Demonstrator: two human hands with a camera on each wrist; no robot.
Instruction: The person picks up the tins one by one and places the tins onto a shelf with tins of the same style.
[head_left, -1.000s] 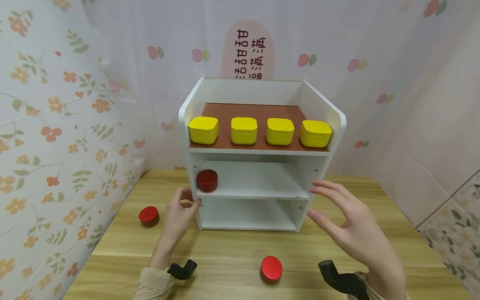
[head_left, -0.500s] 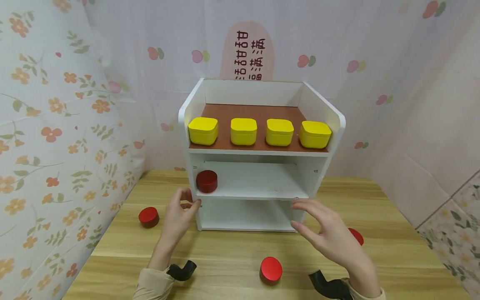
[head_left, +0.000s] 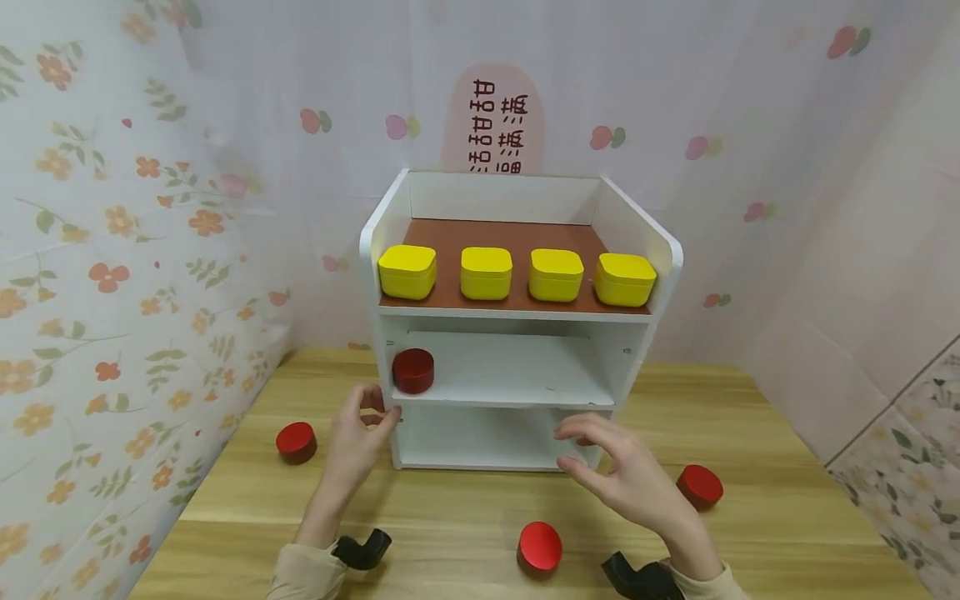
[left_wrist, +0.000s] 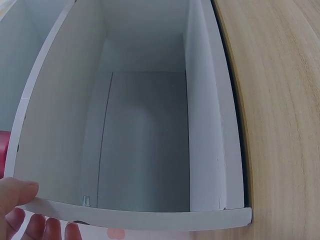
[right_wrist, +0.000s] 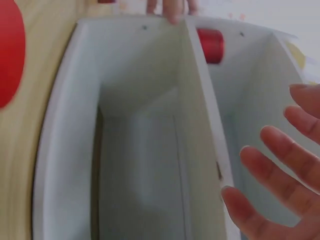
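A white shelf unit (head_left: 517,367) with a brown top board stands on the table. My left hand (head_left: 352,446) holds the unit's left side panel, its thumb (left_wrist: 20,192) on the front edge and the fingers curled behind. My right hand (head_left: 622,475) hovers before the right part of the lower compartment, fingers spread and holding nothing. One dark red cylinder (head_left: 413,372) sits at the left end of the middle shelf, just above my left hand. On the table, a red cylinder (head_left: 539,550) lies in front and another red cylinder (head_left: 700,487) is right of my right hand.
Several yellow lidded boxes (head_left: 486,273) line the front of the top board. A further red cylinder (head_left: 297,442) stands on the wooden table (head_left: 442,517) left of the unit. Patterned cloth (head_left: 637,83) hangs behind and at the left.
My right hand has moved left from beside the unit to before its lower compartment, uncovering the red cylinder at right. My left hand keeps its hold. The head view has shifted slightly.
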